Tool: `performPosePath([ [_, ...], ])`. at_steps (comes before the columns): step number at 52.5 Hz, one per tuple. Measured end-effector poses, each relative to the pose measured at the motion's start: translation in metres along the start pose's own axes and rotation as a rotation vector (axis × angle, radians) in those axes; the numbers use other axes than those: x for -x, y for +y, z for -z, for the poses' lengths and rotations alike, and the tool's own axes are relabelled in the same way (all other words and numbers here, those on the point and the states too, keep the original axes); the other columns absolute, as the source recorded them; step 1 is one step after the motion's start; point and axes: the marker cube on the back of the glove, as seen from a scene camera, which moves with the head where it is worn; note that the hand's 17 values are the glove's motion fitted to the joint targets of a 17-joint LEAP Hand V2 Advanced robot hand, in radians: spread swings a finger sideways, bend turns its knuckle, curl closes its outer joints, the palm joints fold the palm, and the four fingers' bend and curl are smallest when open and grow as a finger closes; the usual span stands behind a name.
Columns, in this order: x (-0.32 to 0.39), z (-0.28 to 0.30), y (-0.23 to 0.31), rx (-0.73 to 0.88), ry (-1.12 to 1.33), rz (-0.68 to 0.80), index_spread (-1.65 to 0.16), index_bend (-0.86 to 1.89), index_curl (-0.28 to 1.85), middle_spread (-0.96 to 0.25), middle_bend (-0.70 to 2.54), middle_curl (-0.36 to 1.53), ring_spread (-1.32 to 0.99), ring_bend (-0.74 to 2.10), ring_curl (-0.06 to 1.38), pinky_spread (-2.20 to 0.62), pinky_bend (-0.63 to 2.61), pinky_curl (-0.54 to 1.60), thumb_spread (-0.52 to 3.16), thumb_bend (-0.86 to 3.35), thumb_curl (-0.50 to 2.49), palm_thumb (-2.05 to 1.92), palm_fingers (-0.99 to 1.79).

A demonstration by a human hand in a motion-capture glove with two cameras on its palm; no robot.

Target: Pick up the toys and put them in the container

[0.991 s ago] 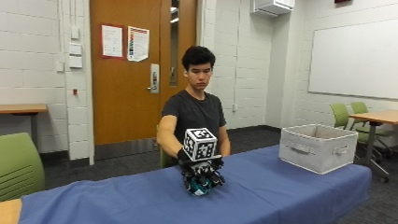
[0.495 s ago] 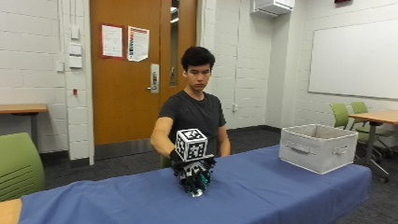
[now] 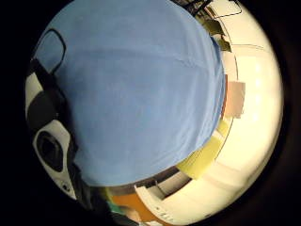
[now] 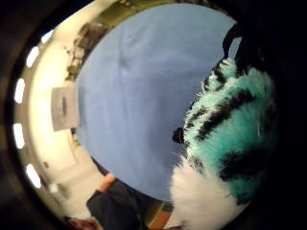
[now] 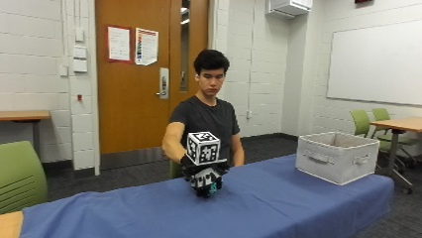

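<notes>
So a person in a dark t-shirt is sitting behind a long desk covered with a blue cloth [image 5: 277, 203], and the black-gloved right hand [image 5: 204, 174] is reaching down over the middle of it, closer to the far edge where the person sits. The hand is wrapping around a fluffy teal plush toy with black stripes and a white patch [image 5: 209, 187], fingers curling over the top of it so only a bit of teal fur is peeking out underneath in the outside view. Can't really tell from there whether the toy is sitting on the cloth or just above it. In the thumb side palm view the plush toy [image 4: 230, 143] is filling a big chunk of the picture right up against the palm, teal fur with black bands and the white fuzzy bit, with the blue cloth [image 4: 134, 105] spreading out behind it. The little finger side palm view is mostly showing just blue cloth [image 3: 136, 89] with a faint crease running across it, plus the glove's black straps along the edge. The pale grey fabric storage bin with handle slots [image 5: 336, 156] is standing on the right end of the desk, well apart from the hand and the toy, open side up. What is in the bin isn't showing from this angle. The person's other arm is hanging down behind the desk, and its hand isn't showing.
</notes>
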Motion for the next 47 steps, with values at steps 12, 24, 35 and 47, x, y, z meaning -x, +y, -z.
performPosePath([
  [12, 0.015, 0.046, -0.006, -0.031, -0.03, -0.004, -0.41, 0.26, 0.83, -0.39, 0.74, 0.41, -0.43, 1.12, 0.47, -0.44, 1.07, 0.44, 0.7, 0.22, 0.62, 0.68, 1.17],
  [24, 0.061, 0.139, -0.015, -0.138, 0.003, 0.021, -0.45, 0.32, 1.0, -0.39, 0.83, 0.48, -0.43, 1.16, 0.5, -0.43, 1.11, 0.48, 0.53, 0.19, 0.73, 0.67, 1.14],
  [35, 0.131, 0.216, -0.019, -0.245, 0.042, 0.107, -0.46, 0.32, 1.13, -0.39, 0.86, 0.53, -0.42, 1.19, 0.52, -0.44, 1.13, 0.5, 0.42, 0.18, 0.82, 0.67, 1.11],
  [47, 0.257, 0.288, -0.015, -0.378, 0.047, 0.245, -0.48, 0.29, 1.23, -0.39, 0.85, 0.57, -0.42, 1.19, 0.52, -0.43, 1.14, 0.5, 0.36, 0.17, 0.9, 0.66, 1.1],
])
